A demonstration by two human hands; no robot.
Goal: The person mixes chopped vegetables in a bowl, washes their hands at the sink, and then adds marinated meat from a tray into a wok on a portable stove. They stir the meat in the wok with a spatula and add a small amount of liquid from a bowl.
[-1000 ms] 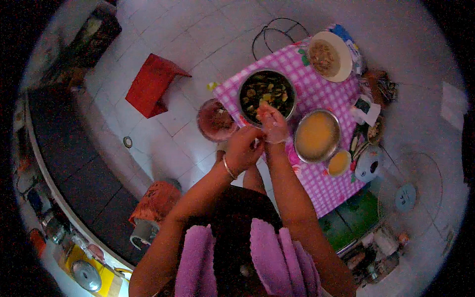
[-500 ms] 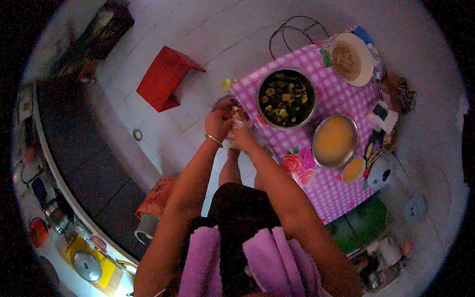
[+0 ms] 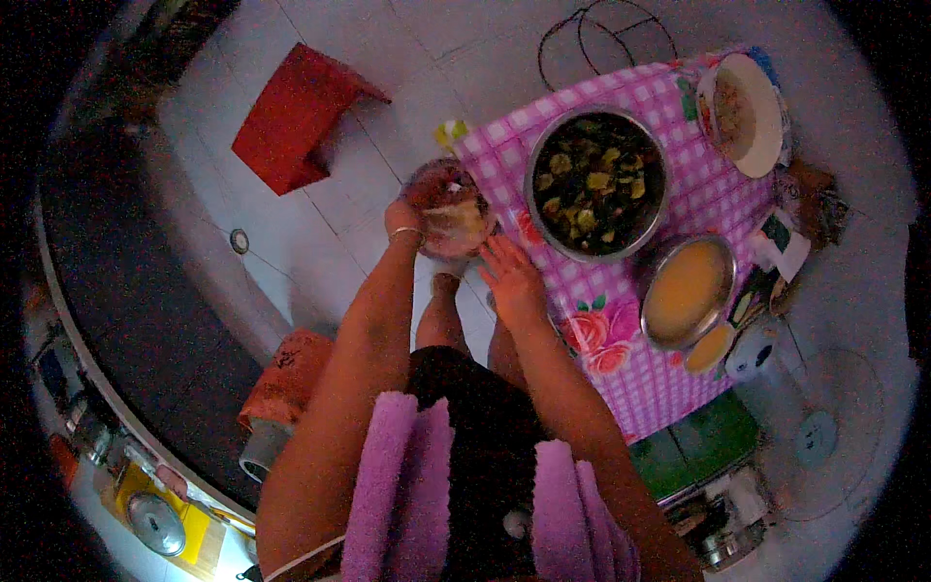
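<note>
The basin (image 3: 469, 244) is seen on the floor (image 3: 465, 58), just beside the table (image 3: 606, 281), with something pale in it. Its left rim is overlapped by the left hand (image 3: 405, 222); whether anything is gripped there cannot be told. The right hand (image 3: 513, 278) is held open and spread, with nothing grasped, near the basin's lower right. On the table, dark greens (image 3: 593, 184) are held in a pot (image 3: 656, 202).
</note>
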